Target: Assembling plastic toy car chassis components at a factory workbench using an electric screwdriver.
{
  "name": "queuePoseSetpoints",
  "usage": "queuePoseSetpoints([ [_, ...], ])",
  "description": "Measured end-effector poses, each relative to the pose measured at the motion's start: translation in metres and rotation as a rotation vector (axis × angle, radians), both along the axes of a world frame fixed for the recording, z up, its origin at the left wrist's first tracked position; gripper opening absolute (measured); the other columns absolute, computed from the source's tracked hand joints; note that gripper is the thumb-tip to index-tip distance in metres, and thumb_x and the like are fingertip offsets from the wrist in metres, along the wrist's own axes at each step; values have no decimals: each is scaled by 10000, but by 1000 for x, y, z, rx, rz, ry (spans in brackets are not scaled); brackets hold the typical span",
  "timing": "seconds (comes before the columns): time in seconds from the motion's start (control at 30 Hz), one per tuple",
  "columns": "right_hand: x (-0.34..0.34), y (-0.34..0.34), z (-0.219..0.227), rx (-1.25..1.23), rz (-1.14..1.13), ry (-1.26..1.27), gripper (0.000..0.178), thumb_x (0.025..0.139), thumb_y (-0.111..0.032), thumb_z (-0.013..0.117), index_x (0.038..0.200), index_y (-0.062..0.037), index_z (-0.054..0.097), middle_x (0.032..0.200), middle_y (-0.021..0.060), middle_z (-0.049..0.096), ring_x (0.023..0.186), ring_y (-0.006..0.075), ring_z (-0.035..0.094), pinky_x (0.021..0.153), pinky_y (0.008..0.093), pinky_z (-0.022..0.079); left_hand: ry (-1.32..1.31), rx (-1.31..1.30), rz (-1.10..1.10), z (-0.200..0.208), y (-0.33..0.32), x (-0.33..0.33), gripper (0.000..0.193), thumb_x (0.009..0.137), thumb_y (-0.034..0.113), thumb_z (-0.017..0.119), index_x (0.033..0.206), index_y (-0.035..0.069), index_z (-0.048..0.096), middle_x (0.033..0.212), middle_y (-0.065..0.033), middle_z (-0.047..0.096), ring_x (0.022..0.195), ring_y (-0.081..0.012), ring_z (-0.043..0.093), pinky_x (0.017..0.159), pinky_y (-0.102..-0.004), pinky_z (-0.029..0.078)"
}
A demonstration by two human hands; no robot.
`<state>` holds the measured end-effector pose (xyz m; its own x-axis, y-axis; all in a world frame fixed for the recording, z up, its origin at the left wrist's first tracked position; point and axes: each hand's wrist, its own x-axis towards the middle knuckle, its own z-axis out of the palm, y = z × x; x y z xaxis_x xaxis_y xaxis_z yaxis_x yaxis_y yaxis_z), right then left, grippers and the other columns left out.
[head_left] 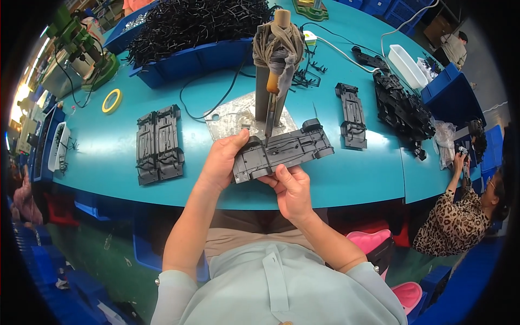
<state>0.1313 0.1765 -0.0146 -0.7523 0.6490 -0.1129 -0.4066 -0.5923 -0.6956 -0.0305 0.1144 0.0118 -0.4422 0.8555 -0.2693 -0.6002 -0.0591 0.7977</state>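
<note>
A black plastic toy-car chassis (287, 150) is held between my two hands, tilted a little up to the right. My left hand (223, 157) grips its left end, thumb on top. My right hand (292, 187) pinches its near edge, thumb above and fingers underneath. Over the chassis hangs a soldering iron (271, 89), its handle wrapped in grey cloth and fixed to an upright metal stand (262, 103). The iron's tip points down at the chassis; whether it touches, I cannot tell. A scuffed metal plate (230, 115) lies under the stand.
Two chassis (158, 145) lie side by side at left, another chassis (352, 116) at right, near a pile of black chassis (398, 103). A blue bin (189, 65) heaped with black parts stands behind. Yellow tape (112, 101) and cables lie on the table. A co-worker (457, 216) sits at right.
</note>
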Motion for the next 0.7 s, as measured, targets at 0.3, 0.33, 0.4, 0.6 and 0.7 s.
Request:
queuePoseSetpoints([
  [0.3, -5, 2, 1, 65, -18, -6, 231, 958, -163, 530, 1048, 43, 584, 1037, 146, 636, 961, 245, 639, 868, 417, 539, 68, -44, -3, 3, 1, -6, 413, 942, 339, 549, 1037, -60, 596, 957, -137, 651, 814, -173, 660, 719, -295, 564],
  [0.33, -6, 2, 1, 74, -23, -12, 230, 959, -162, 528, 1041, 45, 586, 1034, 148, 636, 960, 245, 638, 862, 420, 542, 68, -45, -3, 2, 1, -7, 413, 942, 339, 549, 1037, -60, 596, 957, -137, 651, 814, -173, 660, 719, -295, 564],
  [0.4, -7, 1, 4, 81, -28, -17, 231, 959, -162, 528, 1040, 47, 584, 1031, 148, 635, 956, 245, 639, 858, 420, 545, 53, -42, -4, 2, 0, -8, 412, 941, 340, 548, 1045, -56, 591, 955, -137, 651, 811, -179, 664, 717, -296, 568],
  [0.6, -12, -2, 9, 102, -49, -36, 230, 960, -163, 527, 1031, 48, 582, 1023, 145, 633, 936, 242, 643, 855, 419, 549, 28, -56, -8, 2, 0, -11, 401, 944, 329, 542, 1052, -54, 588, 970, -142, 652, 818, -181, 667, 717, -296, 570],
  [0.7, -13, -2, 15, 113, -55, -39, 231, 961, -168, 526, 1032, 44, 581, 1022, 140, 633, 930, 239, 644, 855, 418, 550, 19, -60, -12, 4, 1, -11, 399, 945, 323, 539, 1061, -56, 585, 976, -140, 654, 826, -182, 668, 723, -297, 569],
])
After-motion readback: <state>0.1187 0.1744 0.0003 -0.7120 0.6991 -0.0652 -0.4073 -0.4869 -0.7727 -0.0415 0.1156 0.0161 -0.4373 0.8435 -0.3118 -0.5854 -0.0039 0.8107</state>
